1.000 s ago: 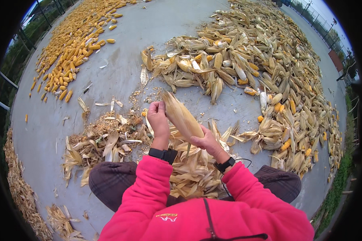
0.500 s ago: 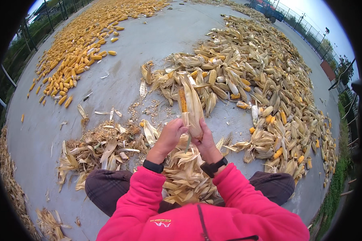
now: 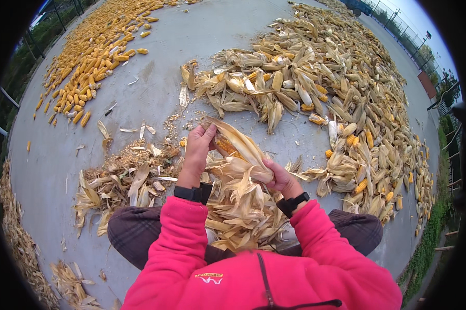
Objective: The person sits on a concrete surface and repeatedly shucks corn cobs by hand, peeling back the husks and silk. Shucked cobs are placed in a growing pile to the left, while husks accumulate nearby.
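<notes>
Corn ear (image 3: 226,145), partly bared, long axis slanting from left hand (image 3: 197,147) back to right hand (image 3: 282,179). Pinched by left at far end, clamped through husk (image 3: 242,142) by right.

There is one held corn ear (image 3: 239,146), two black wristbands (image 3: 189,193) (image 3: 291,204), one pink jacket (image 3: 310,279) and countless yellow cobs (image 3: 91,72).

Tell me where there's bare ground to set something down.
Widest: grey concrete ground between the yellow, husked corn cobs and the tan, husk-covered corn heap. Another patch lies left of the brown, shredded husk litter. Crowded: beneath the held, partly husked yellow ear, papery tan husks pile up.
</notes>
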`<state>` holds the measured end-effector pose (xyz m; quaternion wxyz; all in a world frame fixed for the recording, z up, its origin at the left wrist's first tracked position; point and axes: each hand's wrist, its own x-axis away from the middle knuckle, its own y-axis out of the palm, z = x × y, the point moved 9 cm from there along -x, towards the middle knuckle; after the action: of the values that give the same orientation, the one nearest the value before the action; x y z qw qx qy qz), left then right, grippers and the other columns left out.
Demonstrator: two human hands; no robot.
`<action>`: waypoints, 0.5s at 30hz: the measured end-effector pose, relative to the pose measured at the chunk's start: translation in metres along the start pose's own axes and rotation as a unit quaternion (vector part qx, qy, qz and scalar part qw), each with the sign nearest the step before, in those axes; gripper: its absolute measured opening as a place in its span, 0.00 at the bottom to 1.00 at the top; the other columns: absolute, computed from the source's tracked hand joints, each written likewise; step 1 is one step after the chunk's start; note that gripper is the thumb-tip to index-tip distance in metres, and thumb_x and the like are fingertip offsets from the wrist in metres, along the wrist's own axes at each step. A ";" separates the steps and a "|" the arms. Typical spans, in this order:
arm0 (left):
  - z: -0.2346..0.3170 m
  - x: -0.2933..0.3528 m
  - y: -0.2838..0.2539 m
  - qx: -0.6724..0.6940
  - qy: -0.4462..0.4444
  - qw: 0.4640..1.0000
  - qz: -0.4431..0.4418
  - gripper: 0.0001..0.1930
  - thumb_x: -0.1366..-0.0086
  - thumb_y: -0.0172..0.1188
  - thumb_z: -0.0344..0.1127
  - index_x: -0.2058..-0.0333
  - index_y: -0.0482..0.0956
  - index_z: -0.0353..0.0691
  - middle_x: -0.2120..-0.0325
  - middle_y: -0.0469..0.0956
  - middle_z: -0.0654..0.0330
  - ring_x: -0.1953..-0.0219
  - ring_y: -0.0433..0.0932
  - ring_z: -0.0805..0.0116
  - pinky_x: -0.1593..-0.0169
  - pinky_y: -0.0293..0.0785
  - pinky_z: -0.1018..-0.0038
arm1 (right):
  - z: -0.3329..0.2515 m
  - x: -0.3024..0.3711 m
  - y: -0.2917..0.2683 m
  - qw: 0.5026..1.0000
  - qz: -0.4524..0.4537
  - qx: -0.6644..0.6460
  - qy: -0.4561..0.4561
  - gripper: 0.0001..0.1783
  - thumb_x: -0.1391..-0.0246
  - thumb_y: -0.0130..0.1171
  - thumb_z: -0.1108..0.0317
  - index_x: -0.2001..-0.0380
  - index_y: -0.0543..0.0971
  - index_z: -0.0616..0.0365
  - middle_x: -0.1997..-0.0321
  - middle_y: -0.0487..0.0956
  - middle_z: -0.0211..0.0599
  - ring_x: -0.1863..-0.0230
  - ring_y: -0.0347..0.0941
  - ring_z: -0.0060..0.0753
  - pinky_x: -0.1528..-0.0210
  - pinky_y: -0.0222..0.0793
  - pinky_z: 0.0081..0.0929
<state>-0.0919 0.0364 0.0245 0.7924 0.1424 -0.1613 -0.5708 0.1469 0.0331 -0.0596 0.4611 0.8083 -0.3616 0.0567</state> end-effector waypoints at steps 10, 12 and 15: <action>-0.117 0.035 -0.005 0.147 -0.122 0.979 -0.069 0.24 0.27 0.58 0.48 0.42 0.74 0.37 0.46 0.79 0.57 0.45 0.79 0.65 0.40 0.75 0.64 | 0.039 -0.016 -0.015 0.999 -0.032 0.024 0.014 0.32 0.38 0.64 0.48 0.43 0.75 0.65 0.51 0.82 0.44 0.56 0.83 0.32 0.53 0.84 0.32; -0.130 0.040 -0.012 0.102 -0.129 0.984 -0.065 0.24 0.26 0.57 0.49 0.41 0.73 0.37 0.45 0.78 0.57 0.44 0.78 0.64 0.39 0.74 0.64 | 0.053 -0.017 -0.003 0.996 -0.062 -0.052 0.047 0.33 0.37 0.61 0.46 0.43 0.74 0.65 0.53 0.82 0.45 0.60 0.83 0.33 0.62 0.84 0.28; -0.136 0.033 -0.010 0.043 -0.133 0.988 -0.059 0.26 0.26 0.56 0.49 0.39 0.72 0.37 0.44 0.78 0.56 0.43 0.78 0.63 0.38 0.73 0.65 | 0.058 -0.013 0.025 0.975 -0.161 -0.118 0.100 0.37 0.34 0.52 0.37 0.44 0.73 0.65 0.62 0.81 0.44 0.80 0.73 0.23 0.87 0.65 0.14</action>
<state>-0.0335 0.0075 -0.1002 0.7218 0.1082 -0.2811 -0.6231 0.1072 -0.0139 -0.0803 0.5901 0.7861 -0.1827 0.0186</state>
